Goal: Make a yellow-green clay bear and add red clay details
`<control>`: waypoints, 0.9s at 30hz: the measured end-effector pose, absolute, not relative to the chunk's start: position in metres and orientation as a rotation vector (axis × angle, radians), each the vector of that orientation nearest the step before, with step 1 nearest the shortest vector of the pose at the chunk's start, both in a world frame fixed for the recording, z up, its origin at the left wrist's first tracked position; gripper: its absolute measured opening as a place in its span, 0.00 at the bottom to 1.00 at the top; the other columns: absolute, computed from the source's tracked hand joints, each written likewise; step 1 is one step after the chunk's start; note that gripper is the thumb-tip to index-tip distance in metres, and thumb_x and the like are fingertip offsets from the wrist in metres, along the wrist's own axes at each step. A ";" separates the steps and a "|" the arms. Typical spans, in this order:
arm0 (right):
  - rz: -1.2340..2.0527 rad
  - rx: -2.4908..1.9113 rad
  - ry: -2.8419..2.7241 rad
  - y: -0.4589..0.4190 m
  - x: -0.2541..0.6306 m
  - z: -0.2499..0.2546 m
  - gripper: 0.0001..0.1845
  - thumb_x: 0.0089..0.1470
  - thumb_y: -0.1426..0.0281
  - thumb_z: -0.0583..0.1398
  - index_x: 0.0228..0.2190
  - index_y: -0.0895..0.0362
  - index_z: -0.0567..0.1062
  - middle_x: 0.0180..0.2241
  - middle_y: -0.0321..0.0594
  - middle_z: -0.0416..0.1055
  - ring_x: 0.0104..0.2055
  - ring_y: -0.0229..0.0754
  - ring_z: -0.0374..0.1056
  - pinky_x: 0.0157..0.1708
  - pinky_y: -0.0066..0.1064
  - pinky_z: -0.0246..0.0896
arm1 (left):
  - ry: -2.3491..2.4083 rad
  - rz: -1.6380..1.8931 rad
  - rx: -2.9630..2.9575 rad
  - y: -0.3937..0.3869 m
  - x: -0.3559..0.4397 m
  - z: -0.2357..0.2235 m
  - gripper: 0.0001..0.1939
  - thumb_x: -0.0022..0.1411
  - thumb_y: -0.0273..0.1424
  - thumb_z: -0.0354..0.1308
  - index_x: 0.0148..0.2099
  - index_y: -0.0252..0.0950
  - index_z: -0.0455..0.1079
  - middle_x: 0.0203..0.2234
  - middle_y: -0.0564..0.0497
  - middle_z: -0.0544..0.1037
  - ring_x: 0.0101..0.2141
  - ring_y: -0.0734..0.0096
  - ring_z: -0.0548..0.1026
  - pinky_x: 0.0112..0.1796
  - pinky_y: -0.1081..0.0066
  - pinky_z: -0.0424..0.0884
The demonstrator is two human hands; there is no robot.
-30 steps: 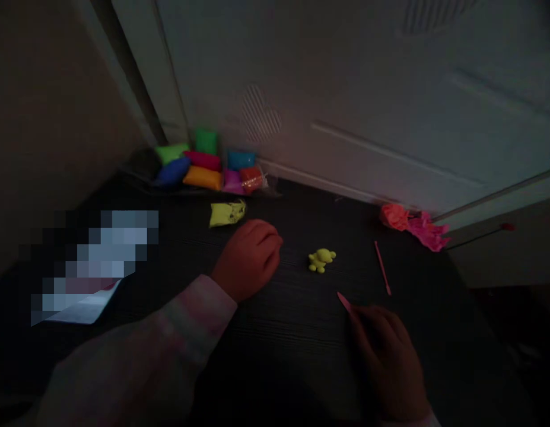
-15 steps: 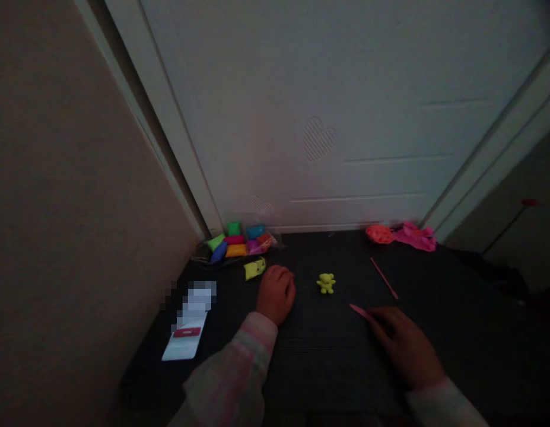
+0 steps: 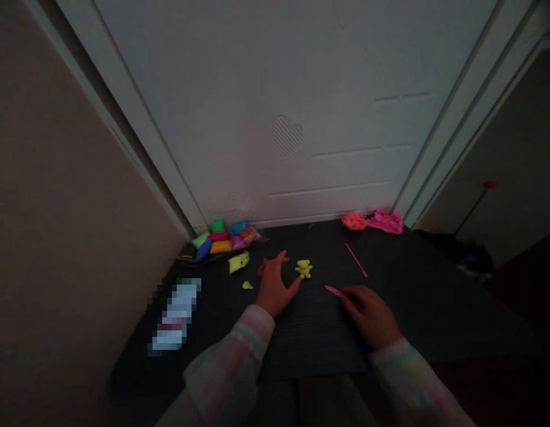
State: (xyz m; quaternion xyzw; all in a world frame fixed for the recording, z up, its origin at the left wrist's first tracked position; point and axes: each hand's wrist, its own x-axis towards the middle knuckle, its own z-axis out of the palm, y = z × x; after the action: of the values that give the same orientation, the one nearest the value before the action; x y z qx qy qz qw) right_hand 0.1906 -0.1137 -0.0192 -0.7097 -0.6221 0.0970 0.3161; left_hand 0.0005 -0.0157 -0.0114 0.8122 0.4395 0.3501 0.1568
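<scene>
A small yellow clay bear [image 3: 304, 268] lies on the dark tabletop [image 3: 310, 338], between my two hands. Close to its left is my left hand [image 3: 277, 287], open with the fingers spread and the thumb near the bear; I cannot tell whether it touches. My right hand [image 3: 370, 314] pinches a pink modelling knife [image 3: 333, 290], its tip pointing left, below and right of the bear. A second thin pink modelling tool [image 3: 356, 260] rests beyond that hand. Left of my left hand are a torn yellow clay packet [image 3: 238, 262] and a small yellow scrap [image 3: 247, 285].
Several coloured clay packets [image 3: 220, 246] lie in a clear bag at the back left. A lit phone [image 3: 175, 317] is at the left. Orange crumpled material [image 3: 353, 222] and pink crumpled material [image 3: 385, 222] sit at the back right, against a white door [image 3: 239, 118].
My left hand has opened from a loosely closed shape, and its fingers now spread beside the bear. The yellow scrap has come into view. My right hand keeps the knife. The camera view has shifted.
</scene>
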 end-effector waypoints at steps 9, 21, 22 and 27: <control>0.283 -1.879 -1.596 -0.115 0.191 -0.019 0.11 0.49 0.65 0.52 0.30 0.57 0.71 0.31 0.40 0.70 0.35 0.41 0.65 0.36 0.35 0.60 | 1.107 0.839 2.072 0.000 0.019 -0.011 0.37 0.47 0.32 0.56 0.57 0.35 0.44 0.40 0.47 0.68 0.43 0.67 0.66 0.46 0.63 0.61; -0.095 -1.669 -1.913 -0.123 0.168 -0.008 0.06 0.46 0.71 0.57 0.30 0.56 0.72 0.31 0.40 0.70 0.34 0.41 0.63 0.33 0.35 0.53 | 1.024 0.846 1.835 -0.007 0.012 -0.009 0.28 0.49 0.30 0.55 0.53 0.37 0.52 0.37 0.49 0.69 0.37 0.73 0.70 0.42 0.67 0.66; -0.052 -1.639 -1.960 -0.122 0.165 -0.006 0.06 0.46 0.71 0.57 0.30 0.56 0.72 0.30 0.39 0.70 0.34 0.41 0.63 0.32 0.34 0.53 | 1.013 0.847 1.819 -0.010 0.009 -0.009 0.29 0.49 0.30 0.55 0.53 0.38 0.52 0.38 0.49 0.68 0.37 0.73 0.70 0.42 0.67 0.66; 0.000 -1.622 -2.081 -0.117 0.157 -0.005 0.05 0.46 0.71 0.57 0.29 0.56 0.72 0.29 0.37 0.70 0.34 0.41 0.63 0.32 0.35 0.52 | 1.010 0.876 1.801 -0.018 -0.004 -0.008 0.27 0.49 0.29 0.56 0.52 0.39 0.53 0.36 0.51 0.68 0.35 0.74 0.70 0.39 0.70 0.67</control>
State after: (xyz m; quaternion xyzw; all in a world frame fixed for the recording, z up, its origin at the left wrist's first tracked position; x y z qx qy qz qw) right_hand 0.1569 -0.1170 -0.0045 -0.5954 -0.7638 0.0000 0.2490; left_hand -0.0038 -0.0181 -0.0076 0.7232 0.4055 0.3519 0.4344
